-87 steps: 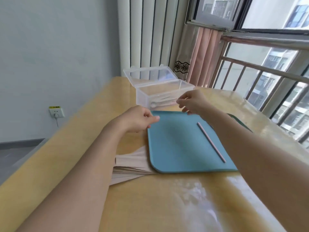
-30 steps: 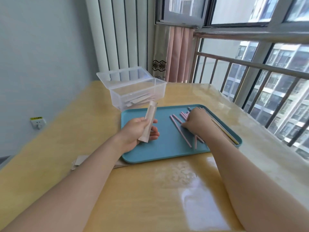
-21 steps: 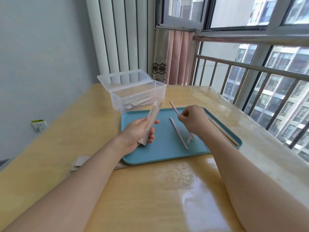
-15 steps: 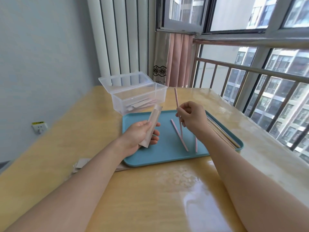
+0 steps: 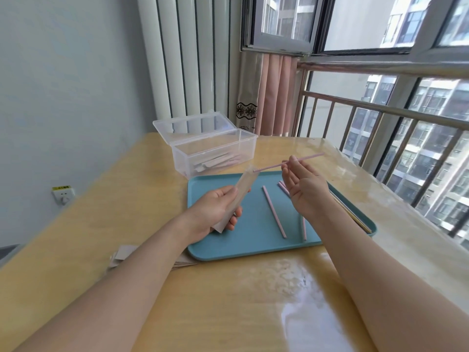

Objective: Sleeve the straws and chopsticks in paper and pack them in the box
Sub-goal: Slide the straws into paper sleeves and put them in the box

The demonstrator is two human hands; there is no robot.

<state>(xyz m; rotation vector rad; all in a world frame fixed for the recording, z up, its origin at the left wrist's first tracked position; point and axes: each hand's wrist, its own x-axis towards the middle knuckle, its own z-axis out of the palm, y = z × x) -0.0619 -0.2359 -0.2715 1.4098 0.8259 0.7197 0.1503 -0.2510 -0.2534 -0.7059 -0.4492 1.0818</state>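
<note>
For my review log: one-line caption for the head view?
Right hand aims pink straw at paper sleeve held by left hand.

we see two bare forearms, no sleeves visible | left hand (image 5: 215, 212) lower centre-left, no rings or watch that we can make out | right hand (image 5: 305, 189) centre-right, likewise unadorned
</note>
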